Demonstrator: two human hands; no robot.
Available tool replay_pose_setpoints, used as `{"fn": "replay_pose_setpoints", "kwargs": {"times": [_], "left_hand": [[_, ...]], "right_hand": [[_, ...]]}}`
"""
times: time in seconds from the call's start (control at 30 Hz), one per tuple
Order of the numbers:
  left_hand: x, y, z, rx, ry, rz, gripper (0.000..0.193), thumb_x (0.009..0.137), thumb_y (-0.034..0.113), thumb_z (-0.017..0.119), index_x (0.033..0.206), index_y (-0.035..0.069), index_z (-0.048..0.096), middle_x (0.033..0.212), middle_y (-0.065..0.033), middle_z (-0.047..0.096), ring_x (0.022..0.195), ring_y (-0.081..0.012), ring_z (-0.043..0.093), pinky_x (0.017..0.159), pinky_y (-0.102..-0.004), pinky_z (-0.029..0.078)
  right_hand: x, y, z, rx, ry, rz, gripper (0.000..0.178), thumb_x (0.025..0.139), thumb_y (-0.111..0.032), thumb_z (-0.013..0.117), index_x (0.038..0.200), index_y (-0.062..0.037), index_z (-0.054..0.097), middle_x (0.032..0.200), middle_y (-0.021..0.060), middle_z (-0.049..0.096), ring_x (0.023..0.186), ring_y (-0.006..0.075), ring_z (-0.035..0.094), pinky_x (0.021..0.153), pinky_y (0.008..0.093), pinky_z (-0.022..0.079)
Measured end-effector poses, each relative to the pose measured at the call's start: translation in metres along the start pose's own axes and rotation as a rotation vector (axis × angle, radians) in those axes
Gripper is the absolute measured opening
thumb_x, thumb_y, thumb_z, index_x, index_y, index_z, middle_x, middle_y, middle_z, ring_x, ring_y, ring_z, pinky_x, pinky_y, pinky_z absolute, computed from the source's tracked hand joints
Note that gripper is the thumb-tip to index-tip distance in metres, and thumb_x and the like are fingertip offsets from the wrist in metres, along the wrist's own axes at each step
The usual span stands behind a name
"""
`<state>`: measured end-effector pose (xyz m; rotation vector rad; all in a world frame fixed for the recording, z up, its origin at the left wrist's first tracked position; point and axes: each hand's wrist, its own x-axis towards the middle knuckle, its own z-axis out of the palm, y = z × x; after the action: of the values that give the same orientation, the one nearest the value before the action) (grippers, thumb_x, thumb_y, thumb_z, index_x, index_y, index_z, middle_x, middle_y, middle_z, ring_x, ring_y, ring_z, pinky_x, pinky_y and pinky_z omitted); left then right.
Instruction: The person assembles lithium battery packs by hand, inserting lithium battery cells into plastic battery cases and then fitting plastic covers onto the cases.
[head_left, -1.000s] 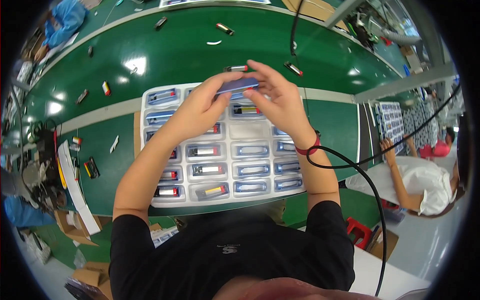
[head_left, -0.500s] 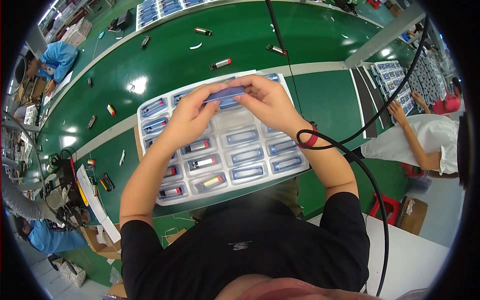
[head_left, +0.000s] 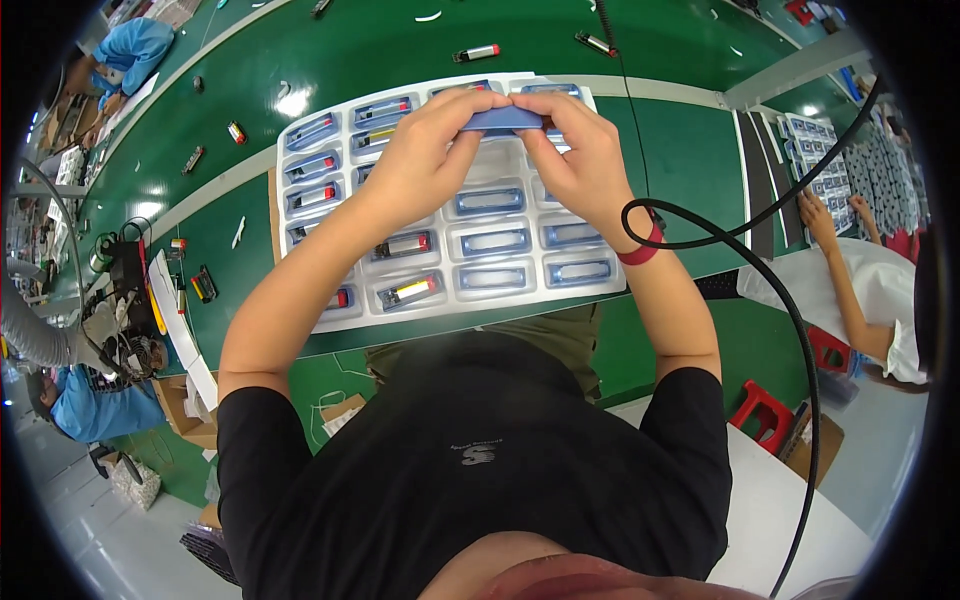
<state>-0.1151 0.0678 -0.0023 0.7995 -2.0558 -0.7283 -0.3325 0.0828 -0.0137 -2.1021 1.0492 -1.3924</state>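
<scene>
Above the far part of a white moulded tray (head_left: 448, 262), both my hands hold a flat blue casing (head_left: 502, 120). My left hand (head_left: 432, 150) grips its left end between thumb and fingers. At the right end, my right hand (head_left: 582, 150) does the same, its fingertips meeting the left ones along the far edge. Blue frames sit in the tray's pockets. Those on the left contain small battery units with red or yellow ends, such as a yellow-ended battery unit (head_left: 410, 290); the near right ones, like one blue frame (head_left: 493, 242), show no battery. My hands hide several pockets.
Loose battery units, one a silver, red-ended battery unit (head_left: 476, 53), lie on the green bench beyond. A thick black cable (head_left: 812, 380) loops in front of my right wrist. A co-worker's hand (head_left: 818, 218) is by another tray at right. Tools and wires (head_left: 130, 300) crowd the left.
My view has shifted, so the tray and bench appear higher in the picture. The blue casing has tilted slightly between my fingers and shows more of its flat face. Both hands keep hold.
</scene>
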Motion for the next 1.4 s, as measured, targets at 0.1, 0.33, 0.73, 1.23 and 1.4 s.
{"fn": "replay_pose_setpoints", "kwargs": {"times": [0.1,0.33,0.73,1.23,1.4], "left_hand": [[0.005,0.002,-0.011,0.001,-0.122,-0.061,0.038,0.095,0.002,0.061,0.132,0.006,0.065,0.117,-0.0175,0.067,0.104,-0.0363,0.067,0.086,-0.0407,0.055],[-0.004,-0.015,0.001,0.254,-0.178,-0.012,0.036,0.093,0.001,0.062,0.129,0.006,0.068,0.108,-0.0177,0.069,0.095,-0.0395,0.069,0.083,-0.0470,0.056],[-0.015,-0.031,0.010,0.430,-0.205,-0.057,0.024,0.091,0.007,0.066,0.113,0.006,0.075,0.105,-0.0156,0.068,0.106,-0.0344,0.062,0.097,-0.0455,0.048],[-0.032,-0.018,0.006,0.314,-0.163,0.013,0.017,0.087,0.011,0.072,0.104,0.008,0.072,0.110,-0.0090,0.064,0.102,-0.0312,0.062,0.089,-0.0441,0.049],[-0.040,-0.006,0.008,0.324,-0.429,-0.021,0.016,0.086,0.011,0.073,0.102,0.007,0.072,0.106,-0.0079,0.062,0.105,-0.0305,0.059,0.090,-0.0438,0.049]], "right_hand": [[-0.002,0.000,-0.009,0.031,-0.092,0.096,0.030,0.092,-0.001,0.069,0.121,0.0005,0.070,0.102,0.0139,0.074,0.086,0.0231,0.072,0.078,0.0333,0.058],[-0.013,0.011,-0.002,-0.145,-0.197,0.058,0.031,0.088,0.000,0.067,0.119,-0.0011,0.070,0.097,0.0180,0.071,0.084,0.0357,0.070,0.073,0.0407,0.057],[0.061,0.196,-0.089,-0.628,0.089,0.032,0.034,0.092,-0.014,0.070,0.123,-0.0008,0.070,0.123,0.0210,0.070,0.114,0.0408,0.065,0.102,0.0469,0.052],[0.096,0.124,-0.063,0.186,-0.195,0.346,0.028,0.102,-0.016,0.069,0.125,0.0005,0.070,0.099,0.0006,0.071,0.085,0.0080,0.066,0.076,0.0235,0.052],[0.106,0.044,-0.057,0.518,-0.210,0.277,0.028,0.100,-0.005,0.068,0.126,0.0037,0.065,0.104,0.0031,0.070,0.086,0.0086,0.065,0.077,0.0231,0.054]]}}
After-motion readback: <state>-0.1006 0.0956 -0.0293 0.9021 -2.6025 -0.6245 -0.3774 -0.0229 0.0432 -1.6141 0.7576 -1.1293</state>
